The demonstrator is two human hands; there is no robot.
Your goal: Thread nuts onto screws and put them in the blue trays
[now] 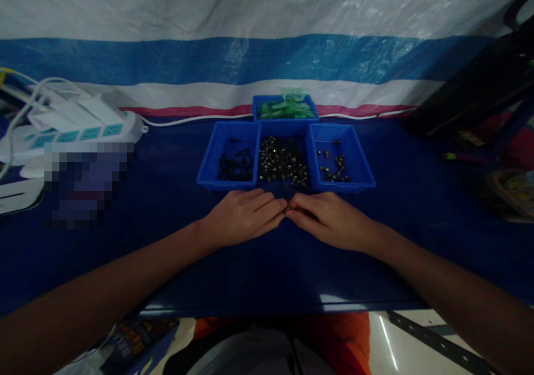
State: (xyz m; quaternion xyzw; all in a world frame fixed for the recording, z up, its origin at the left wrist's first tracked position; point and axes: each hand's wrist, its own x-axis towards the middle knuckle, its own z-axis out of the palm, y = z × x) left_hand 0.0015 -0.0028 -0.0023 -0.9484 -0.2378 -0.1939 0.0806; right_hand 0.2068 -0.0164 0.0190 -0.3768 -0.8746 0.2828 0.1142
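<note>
My left hand [249,213] and my right hand [329,218] meet fingertip to fingertip just in front of the blue bins. Both are closed in a pinch around a small metal screw [287,208], mostly hidden by the fingers. Beyond them lies a heap of small metal screws [283,161], some with bright ends, between two blue bins. Dark screws [236,166] lie in the left bin [207,161]. In the right bin [362,161] are several small shiny metal pieces [336,169], perhaps nuts; their exact kind is too small to tell.
Behind, another blue bin [255,108] holds green plastic packets [286,108]. A white power strip [95,136] with cables stands at the left of the dark blue table [258,275]. A striped tarp [187,63] hangs behind. At the right are a black object [463,80] and a container [504,197].
</note>
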